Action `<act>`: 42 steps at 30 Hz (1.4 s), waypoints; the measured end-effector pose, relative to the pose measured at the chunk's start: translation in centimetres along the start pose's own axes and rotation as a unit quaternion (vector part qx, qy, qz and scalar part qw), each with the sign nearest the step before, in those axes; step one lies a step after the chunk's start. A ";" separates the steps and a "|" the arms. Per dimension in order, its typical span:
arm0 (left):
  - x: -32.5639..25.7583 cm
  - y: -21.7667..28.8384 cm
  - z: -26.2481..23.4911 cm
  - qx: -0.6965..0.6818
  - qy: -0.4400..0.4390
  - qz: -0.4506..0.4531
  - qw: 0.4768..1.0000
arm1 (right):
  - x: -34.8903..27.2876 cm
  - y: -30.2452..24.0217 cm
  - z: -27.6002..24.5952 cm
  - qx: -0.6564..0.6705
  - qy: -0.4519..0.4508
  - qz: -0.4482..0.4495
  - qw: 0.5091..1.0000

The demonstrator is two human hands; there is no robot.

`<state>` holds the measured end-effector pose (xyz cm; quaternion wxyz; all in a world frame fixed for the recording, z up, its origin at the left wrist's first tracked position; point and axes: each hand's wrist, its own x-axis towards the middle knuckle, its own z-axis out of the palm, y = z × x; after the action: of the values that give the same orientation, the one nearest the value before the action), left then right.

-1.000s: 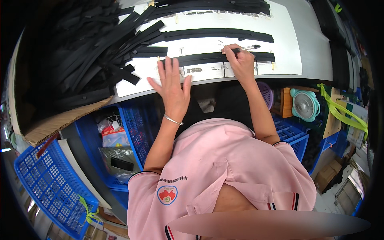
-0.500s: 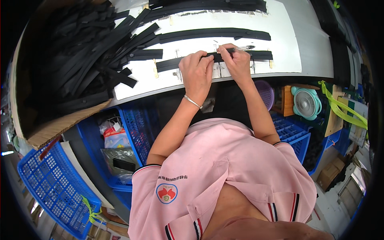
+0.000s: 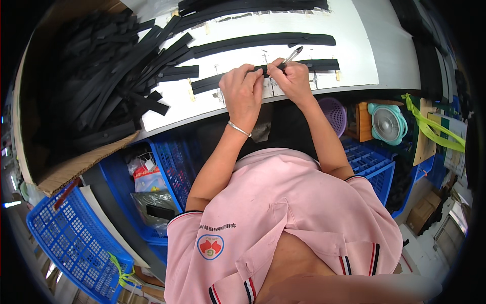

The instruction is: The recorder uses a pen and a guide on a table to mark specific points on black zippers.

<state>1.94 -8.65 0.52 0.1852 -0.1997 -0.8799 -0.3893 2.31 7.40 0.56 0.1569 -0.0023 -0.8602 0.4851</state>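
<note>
A flat black strip point(image 3: 324, 65) lies across the white board point(image 3: 354, 30) near the table's front edge. My left hand point(image 3: 242, 93) is closed over its middle, thumb and bent fingers pressed together at the strip. Close beside it, my right hand point(image 3: 293, 83) pinches a pen point(image 3: 293, 54) with a clear barrel, its rear end leaning up and to the right. The pen's tip is hidden by my fingers, at or just over the strip. Small dark marks show on the board along the strip.
Behind lies another black strip point(image 3: 263, 43), with more at the far edge. A cardboard box point(image 3: 83, 157) heaped with black strips point(image 3: 101, 76) stands at left. Below the table are blue crates point(image 3: 76, 238), a purple basket point(image 3: 334, 116) and a turquoise fan point(image 3: 387, 124).
The pen has swung from nearly level to a steeper tilt. Both hands appear slightly further left, along with the whole scene; the left hand stays on the strip.
</note>
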 end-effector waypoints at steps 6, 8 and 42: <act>0.0 0.0 -0.1 0.015 -0.015 -0.005 1.000 | 0.2 -0.6 -1.0 -0.051 -0.002 -0.066 0.997; -0.1 -0.2 -0.1 0.016 -0.013 -0.001 1.000 | -0.2 -1.4 -2.2 0.080 0.012 -0.008 0.997; 2.9 6.0 8.1 -0.065 -0.060 0.025 0.996 | -0.2 4.2 -8.6 0.103 0.119 0.067 0.985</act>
<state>1.11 1.79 0.53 0.1288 -0.2563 -0.8568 -0.4285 4.20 16.81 1.13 0.2249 -0.1017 -0.7788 0.5766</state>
